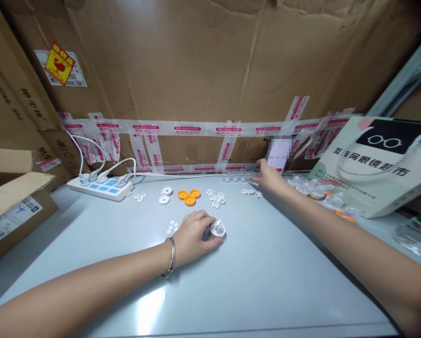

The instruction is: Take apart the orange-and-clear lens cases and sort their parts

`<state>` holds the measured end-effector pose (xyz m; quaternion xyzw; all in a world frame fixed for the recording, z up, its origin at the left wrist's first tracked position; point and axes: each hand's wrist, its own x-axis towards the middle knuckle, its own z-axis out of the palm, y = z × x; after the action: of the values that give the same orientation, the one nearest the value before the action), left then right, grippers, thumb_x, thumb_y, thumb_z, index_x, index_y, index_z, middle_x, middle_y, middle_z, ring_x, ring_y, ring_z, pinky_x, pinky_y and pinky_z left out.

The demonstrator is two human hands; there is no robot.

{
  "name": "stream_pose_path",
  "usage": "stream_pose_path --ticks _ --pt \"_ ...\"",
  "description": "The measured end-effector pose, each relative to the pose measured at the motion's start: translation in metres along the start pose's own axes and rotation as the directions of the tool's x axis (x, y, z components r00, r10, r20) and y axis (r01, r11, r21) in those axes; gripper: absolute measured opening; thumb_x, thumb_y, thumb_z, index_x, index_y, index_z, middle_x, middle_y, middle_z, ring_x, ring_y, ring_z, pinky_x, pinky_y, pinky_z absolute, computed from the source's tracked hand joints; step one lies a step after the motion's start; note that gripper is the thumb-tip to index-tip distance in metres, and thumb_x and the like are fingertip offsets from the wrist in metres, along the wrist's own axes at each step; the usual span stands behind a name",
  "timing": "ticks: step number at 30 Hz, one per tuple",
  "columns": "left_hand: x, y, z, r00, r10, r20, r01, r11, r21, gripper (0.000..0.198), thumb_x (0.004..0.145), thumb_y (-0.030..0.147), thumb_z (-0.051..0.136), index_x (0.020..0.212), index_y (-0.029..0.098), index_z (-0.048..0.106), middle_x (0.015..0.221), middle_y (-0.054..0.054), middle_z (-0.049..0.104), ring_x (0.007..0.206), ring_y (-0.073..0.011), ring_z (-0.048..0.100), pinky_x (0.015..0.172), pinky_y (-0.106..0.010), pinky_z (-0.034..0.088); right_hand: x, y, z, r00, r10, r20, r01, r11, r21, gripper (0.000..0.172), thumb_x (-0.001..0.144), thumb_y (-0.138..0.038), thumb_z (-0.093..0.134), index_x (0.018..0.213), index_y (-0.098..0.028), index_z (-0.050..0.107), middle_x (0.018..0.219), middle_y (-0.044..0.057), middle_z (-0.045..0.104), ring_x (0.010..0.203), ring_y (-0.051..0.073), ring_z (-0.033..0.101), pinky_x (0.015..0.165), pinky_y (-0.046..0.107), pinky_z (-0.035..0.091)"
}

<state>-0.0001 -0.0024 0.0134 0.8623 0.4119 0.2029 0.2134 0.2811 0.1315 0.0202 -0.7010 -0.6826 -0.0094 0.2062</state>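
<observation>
I've left hand (193,238) fingers around the white-rimmed piece (218,230) between table (260,281)'s near and far edges, probably light, stiff, slick, best gripped by rim; right hand (270,178) at far-edge clear cups (236,177), can't tell grip.

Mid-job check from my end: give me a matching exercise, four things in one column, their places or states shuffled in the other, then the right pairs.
Things
1. left hand
2. power strip
3. right hand
4. three orange caps

Places and states
A. next to the row of clear parts, near the phone
B. between two white discs and the white spoked pieces
C. holding a white-rimmed part
D. has white plugs in it

Pairs: 1-C, 2-D, 3-A, 4-B
</observation>
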Motion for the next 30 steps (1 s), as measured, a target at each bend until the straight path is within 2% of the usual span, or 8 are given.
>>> stream_pose_path --ticks 4,7,10,12,14,18,24,30 --pt "0.001 0.000 -0.001 1.000 0.005 0.015 -0.005 1.000 0.004 0.021 0.074 0.034 0.059 0.088 0.019 0.059 0.087 -0.005 0.054 0.083 -0.0200 0.049 0.078 -0.034 0.039 -0.020 -0.019 -0.019 0.997 -0.041 -0.068 0.046 0.997 0.068 0.046 0.075 -0.032 0.056 0.114 -0.015 0.038 0.064 0.001 0.055 0.058 0.017 0.052 0.055 0.026 0.035" --pt "0.002 0.002 -0.003 0.999 0.009 0.032 -0.009 1.000 0.016 0.019 0.075 0.032 0.058 0.089 0.020 0.060 0.088 -0.005 0.054 0.084 -0.0199 0.050 0.078 -0.033 0.039 -0.052 -0.050 -0.030 0.961 -0.271 -0.046 0.270 0.900 0.343 0.024 0.079 -0.036 0.050 0.095 -0.017 0.047 0.060 -0.003 0.048 0.054 0.011 0.046 0.053 0.023 0.035" --pt "0.003 0.004 -0.006 0.999 0.001 0.054 -0.003 0.999 0.035 0.023 0.075 0.032 0.057 0.095 0.021 0.060 0.090 -0.005 0.055 0.086 -0.0204 0.050 0.077 -0.032 0.039 -0.087 -0.080 -0.035 0.831 -0.548 0.092 0.420 0.728 0.543 0.023 0.081 -0.040 0.049 0.083 -0.017 0.051 0.065 -0.002 0.050 0.059 0.010 0.046 0.054 0.021 0.036" --pt "0.004 0.004 -0.008 0.998 -0.004 0.067 0.001 0.999 0.042 0.026 0.075 0.032 0.056 0.098 0.021 0.060 0.091 -0.005 0.057 0.086 -0.0206 0.051 0.076 -0.032 0.039 -0.106 -0.092 -0.035 0.753 -0.644 0.137 0.460 0.663 0.590 0.024 0.078 -0.040 0.054 0.085 -0.017 0.053 0.070 -0.001 0.052 0.064 0.010 0.047 0.058 0.021 0.037" --pt "0.005 0.005 -0.010 0.997 -0.003 0.074 0.000 0.999 0.042 0.027 0.074 0.033 0.057 0.099 0.021 0.060 0.091 -0.005 0.058 0.086 -0.0203 0.051 0.076 -0.031 0.038 -0.118 -0.097 -0.032 0.711 -0.685 0.155 0.475 0.632 0.612 0.023 0.077 -0.037 0.058 0.088 -0.017 0.053 0.074 -0.001 0.052 0.067 0.010 0.048 0.061 0.021 0.038" --pt "0.008 0.005 -0.012 0.999 -0.032 0.035 0.030 0.999 0.040 0.029 0.070 0.038 0.064 0.092 0.020 0.062 0.083 -0.003 0.059 0.081 -0.0194 0.051 0.072 -0.029 0.037 -0.124 -0.098 -0.023 0.691 -0.704 0.162 0.481 0.616 0.624 0.013 0.080 -0.027 0.054 0.088 -0.016 0.054 0.079 0.001 0.054 0.069 0.010 0.048 0.064 0.022 0.040" --pt "0.010 0.001 -0.012 0.998 -0.063 0.002 0.063 0.997 0.046 0.028 0.071 0.041 0.064 0.087 0.018 0.065 0.076 -0.002 0.058 0.074 -0.0169 0.050 0.064 -0.026 0.035 -0.123 -0.101 -0.016 0.717 -0.683 0.138 0.505 0.647 0.572 0.011 0.081 -0.020 0.053 0.090 -0.014 0.057 0.081 0.003 0.055 0.072 0.012 0.051 0.068 0.024 0.042" --pt "0.015 -0.003 -0.015 1.000 -0.027 0.014 0.026 0.997 0.070 0.026 0.071 0.036 0.066 0.089 0.018 0.066 0.074 -0.001 0.058 0.071 -0.0150 0.050 0.064 -0.024 0.035 -0.127 -0.101 0.000 0.689 -0.724 -0.037 0.657 0.602 0.453 0.012 0.084 -0.015 0.046 0.091 -0.013 0.055 0.084 0.008 0.058 0.079 0.017 0.053 0.072 0.030 0.044"
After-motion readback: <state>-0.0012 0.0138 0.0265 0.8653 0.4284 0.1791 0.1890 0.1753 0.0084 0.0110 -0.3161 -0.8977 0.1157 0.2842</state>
